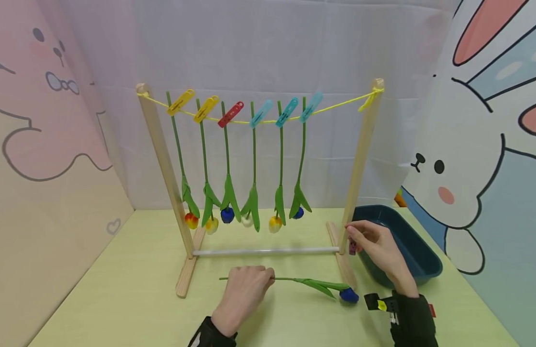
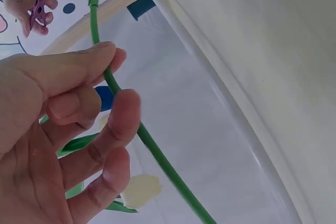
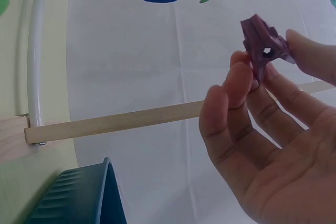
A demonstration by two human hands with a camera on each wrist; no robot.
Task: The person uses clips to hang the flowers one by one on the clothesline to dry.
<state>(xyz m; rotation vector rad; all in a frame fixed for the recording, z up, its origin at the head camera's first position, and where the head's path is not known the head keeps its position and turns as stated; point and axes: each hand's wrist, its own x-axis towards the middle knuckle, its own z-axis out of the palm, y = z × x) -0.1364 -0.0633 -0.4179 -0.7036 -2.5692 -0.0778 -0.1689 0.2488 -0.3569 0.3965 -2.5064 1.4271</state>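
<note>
My left hand [image 1: 247, 295] pinches the green stem [image 2: 168, 169] of a blue artificial tulip [image 1: 348, 295] between thumb and fingers. In the head view the flower lies sideways above the table, its bloom pointing right. Over by the rack's right post, my right hand [image 1: 381, 248] holds a purple clothespin [image 3: 262, 45] between thumb and fingertips. Behind both hands, several tulips hang bloom-down from a yellow cord [image 1: 346, 102], each under a clothespin: two yellow, one red [image 1: 231, 114] and three light blue [image 1: 287, 112]. The cord's right stretch carries no flower.
A wooden rack with a right post [image 1: 362, 164], left post [image 1: 166, 168] and white crossbar [image 1: 268, 251] stands on the pale table [image 1: 99, 289]. At its right sits a dark teal basin [image 1: 424, 260]. Cartoon-printed panels flank the table, and white cloth [image 1: 268, 43] hangs behind.
</note>
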